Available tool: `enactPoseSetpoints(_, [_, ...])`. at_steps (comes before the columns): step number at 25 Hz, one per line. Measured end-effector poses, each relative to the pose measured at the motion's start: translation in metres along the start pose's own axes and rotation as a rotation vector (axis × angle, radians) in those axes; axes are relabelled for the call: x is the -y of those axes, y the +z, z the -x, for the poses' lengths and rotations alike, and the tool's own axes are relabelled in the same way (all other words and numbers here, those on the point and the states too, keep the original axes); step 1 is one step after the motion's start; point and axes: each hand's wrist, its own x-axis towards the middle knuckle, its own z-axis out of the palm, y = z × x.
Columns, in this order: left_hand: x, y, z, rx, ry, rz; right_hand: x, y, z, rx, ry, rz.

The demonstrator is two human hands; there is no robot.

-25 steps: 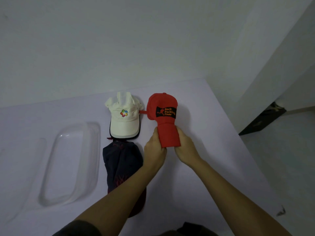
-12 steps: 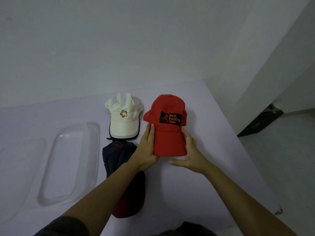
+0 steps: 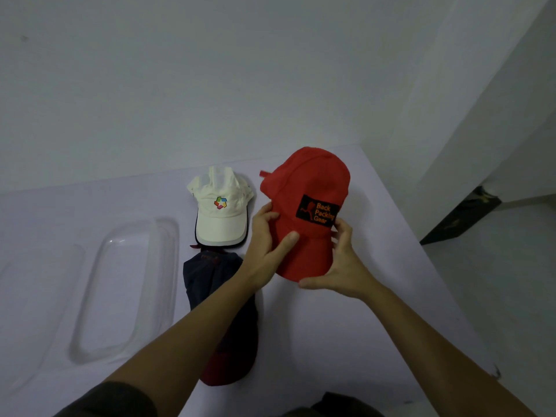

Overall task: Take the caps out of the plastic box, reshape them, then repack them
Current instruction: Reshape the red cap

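A red cap (image 3: pixel 307 212) with a black "Back Packing Gear" patch is held up above the white table (image 3: pixel 346 326). My left hand (image 3: pixel 266 245) grips its left side, thumb across the brim's base. My right hand (image 3: pixel 340 266) holds the brim's right edge, thumb under the brim tip and fingers curled by the patch. A cream cap (image 3: pixel 221 207) with a coloured logo lies on the table left of the red one. A dark navy cap (image 3: pixel 216 281) lies nearer, partly under my left forearm. The clear plastic box (image 3: pixel 126 290) sits at the left.
A second clear plastic piece (image 3: pixel 27 293), perhaps the box's lid, lies at the far left. The table's right edge (image 3: pixel 427 266) drops to a pale floor. A white wall runs behind the table. A dark object (image 3: pixel 463 218) stands on the floor at the right.
The red cap's brim, rolled tight in both hands a second ago, has opened out flat. The cap has been lifted and tilted toward me, and both hands have shifted to its sides.
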Motion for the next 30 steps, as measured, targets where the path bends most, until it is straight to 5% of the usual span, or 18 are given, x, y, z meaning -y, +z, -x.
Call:
enactPoseSetpoints(8, [0.005, 0.014, -0.012, -0.181, 0.013, -0.042, 0.012, 0.006, -0.003, 0.009, -0.076, -0.06])
enactPoseSetpoints(30, [-0.001, -0.002, -0.016, -0.148, -0.105, -0.209, 0.03, 0.005, -0.003, 0.035, -0.091, 0.167])
